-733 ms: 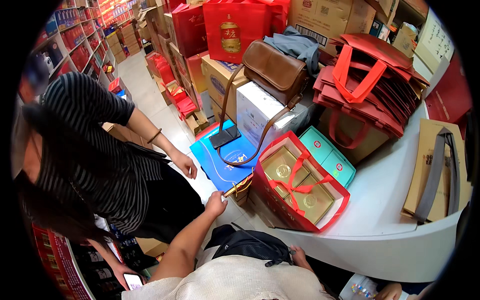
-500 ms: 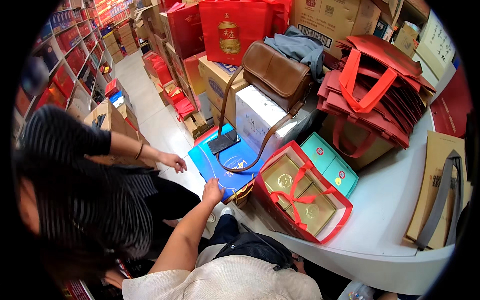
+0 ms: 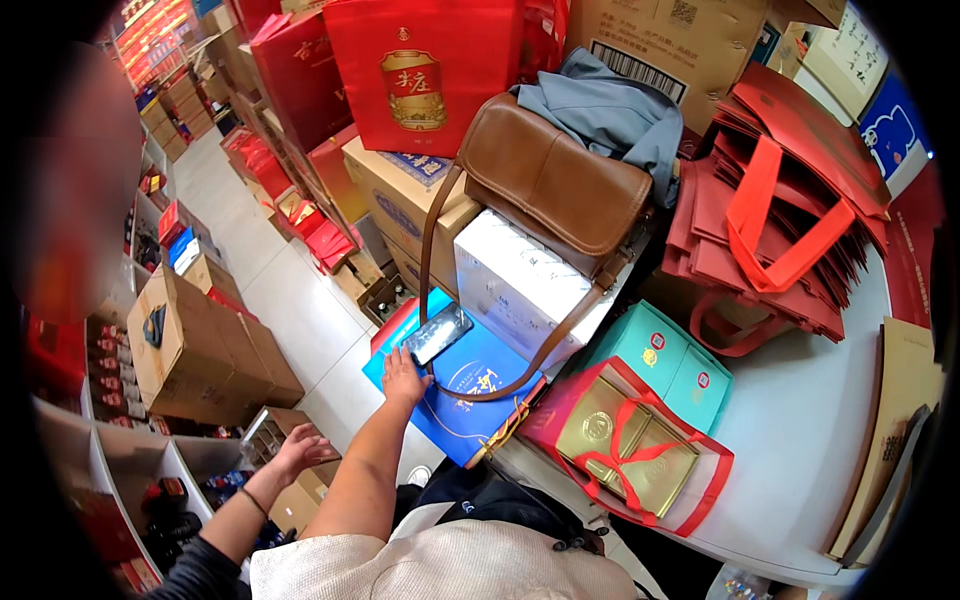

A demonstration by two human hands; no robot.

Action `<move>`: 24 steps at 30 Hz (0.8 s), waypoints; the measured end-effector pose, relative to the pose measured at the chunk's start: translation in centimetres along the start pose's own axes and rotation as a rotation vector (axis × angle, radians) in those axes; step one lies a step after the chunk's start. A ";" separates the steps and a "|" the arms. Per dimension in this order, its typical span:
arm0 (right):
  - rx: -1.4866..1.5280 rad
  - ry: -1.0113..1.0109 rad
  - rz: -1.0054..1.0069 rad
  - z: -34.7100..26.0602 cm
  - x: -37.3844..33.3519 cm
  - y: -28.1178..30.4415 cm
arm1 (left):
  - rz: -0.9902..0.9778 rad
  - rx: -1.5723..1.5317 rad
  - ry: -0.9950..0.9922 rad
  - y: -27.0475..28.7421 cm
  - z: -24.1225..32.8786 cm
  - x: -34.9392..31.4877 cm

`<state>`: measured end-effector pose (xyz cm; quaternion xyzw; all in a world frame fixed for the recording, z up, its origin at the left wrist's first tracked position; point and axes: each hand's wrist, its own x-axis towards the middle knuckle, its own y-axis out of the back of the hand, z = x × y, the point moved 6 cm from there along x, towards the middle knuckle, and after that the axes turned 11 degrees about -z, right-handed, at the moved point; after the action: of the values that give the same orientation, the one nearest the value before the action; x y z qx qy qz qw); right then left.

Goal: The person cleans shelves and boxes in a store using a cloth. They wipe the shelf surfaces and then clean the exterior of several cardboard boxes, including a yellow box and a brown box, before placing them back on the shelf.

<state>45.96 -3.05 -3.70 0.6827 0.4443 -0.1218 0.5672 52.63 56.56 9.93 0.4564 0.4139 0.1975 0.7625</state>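
Note:
My left hand (image 3: 405,378) reaches out over a flat blue gift bag (image 3: 462,368) with yellow cord handles. Its fingers are extended and apart, close to the lower left corner of a dark smartphone (image 3: 440,335) lying on the bag; whether they touch the phone I cannot tell. The strap of a brown leather handbag (image 3: 560,180) loops down across the blue bag beside the phone. The handbag rests on a white box (image 3: 515,285). My right hand cannot be made out. Another person's hand (image 3: 300,450), with a band on the wrist, is held out left of my forearm.
On the white counter (image 3: 790,430) are an open red bag (image 3: 715,480) with gold boxes, teal boxes (image 3: 665,350) and stacked red paper bags (image 3: 780,200). Cartons (image 3: 200,350) and shelves (image 3: 110,440) line the left side. A tiled floor aisle (image 3: 270,280) runs between.
My left hand has moved farther over the blue bag, up to the phone. The other person has shifted to the lower left, leaving mostly an arm in sight. The view has turned.

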 end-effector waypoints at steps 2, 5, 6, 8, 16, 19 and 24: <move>0.021 -0.040 -0.013 -1.6 0.3 0.8 | -0.013 0.021 -0.019 0.2 0.1 1.7; 0.035 -0.081 -0.030 -3.8 0.3 1.5 | -0.033 0.071 -0.068 0.3 0.4 3.8; 0.039 -0.091 -0.035 -4.4 0.4 1.8 | -0.042 0.090 -0.094 0.2 0.7 4.4; 0.044 -0.106 -0.047 -5.7 0.6 1.9 | -0.061 0.127 -0.143 0.1 0.9 5.3; 0.032 -0.109 -0.084 -8.9 1.8 2.3 | -0.089 0.132 -0.204 -1.1 1.4 7.3; 0.023 -0.095 -0.089 -9.4 2.4 2.7 | -0.077 0.161 -0.206 -0.8 1.6 7.4; 0.133 -0.074 -0.093 -11.2 2.7 6.5 | -0.179 -0.006 -0.152 1.1 1.8 5.6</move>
<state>48.52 8.34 2.48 0.6925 0.4453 -0.2025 0.5303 57.41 59.97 8.75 0.4293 0.3933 0.0946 0.8075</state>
